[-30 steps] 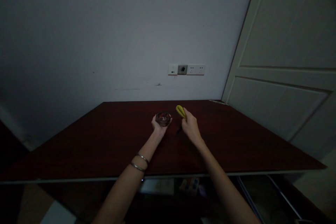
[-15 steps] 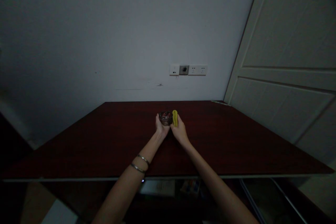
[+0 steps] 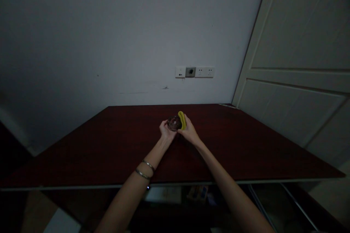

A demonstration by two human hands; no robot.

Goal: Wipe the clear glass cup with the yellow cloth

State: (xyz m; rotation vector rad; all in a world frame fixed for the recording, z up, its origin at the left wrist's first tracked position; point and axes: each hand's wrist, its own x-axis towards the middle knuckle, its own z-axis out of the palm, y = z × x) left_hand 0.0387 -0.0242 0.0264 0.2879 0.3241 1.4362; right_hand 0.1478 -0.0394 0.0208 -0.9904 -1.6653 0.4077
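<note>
A small clear glass bowl [image 3: 174, 123] is held by my left hand [image 3: 166, 131], whose fingers are closed round its left side and underside. The bowl is tilted. My right hand [image 3: 190, 132] grips a folded yellow cloth [image 3: 182, 119] and presses it against the bowl's right side. Both hands are above the middle of the dark red tabletop [image 3: 123, 145]. The fingers under the bowl and behind the cloth are partly hidden.
A pale wall [image 3: 131, 43] with a row of sockets [image 3: 194, 72] stands behind the table. To the right is a white panelled door [image 3: 295, 102]. Below the table's front edge, several dim items lie on a shelf, among them a white flat object [image 3: 163, 194].
The glass bowl has tipped over in my left hand, from nearly upright to tilted. My right hand has moved the yellow cloth slightly up and left, and it now leans on the bowl.
</note>
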